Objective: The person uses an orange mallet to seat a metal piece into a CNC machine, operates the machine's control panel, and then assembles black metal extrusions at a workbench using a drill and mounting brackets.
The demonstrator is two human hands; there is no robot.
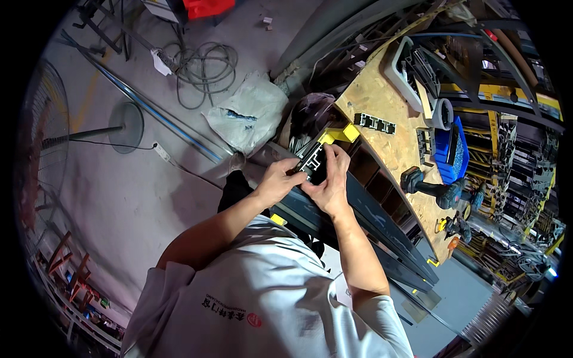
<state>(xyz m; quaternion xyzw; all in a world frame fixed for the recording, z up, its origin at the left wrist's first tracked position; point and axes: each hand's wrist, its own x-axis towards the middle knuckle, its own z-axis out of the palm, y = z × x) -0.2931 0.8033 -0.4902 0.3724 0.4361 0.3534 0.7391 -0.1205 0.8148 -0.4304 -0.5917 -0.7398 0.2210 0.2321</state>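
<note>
In the head view, both hands meet at the end of a long dark metal rail point(370, 224) that runs from the middle of the picture down to the lower right. The left hand point(279, 179) grips a small black-and-white end piece point(313, 162) from the left, fingers curled on it. The right hand point(330, 179) closes on the same piece from the right, fingers over its top. The piece sits at the rail's upper end, just below a yellow block point(338, 135).

The rail lies along the edge of a chipboard counter point(382, 101), its top speckled tan and bare in the middle. On the counter lie a short black slotted bar point(374, 123), a grey tray point(406, 71), a blue bin point(456, 149) and a cordless drill point(433, 190). Metal racks fill the far right.

The floor point(119, 191) is grey concrete, stained. On it lie a coil of cable point(206, 64), a white sack point(248, 113), a long thin pipe point(155, 116) and a fan's round base point(126, 126). A red box point(208, 7) stands at the top edge.
</note>
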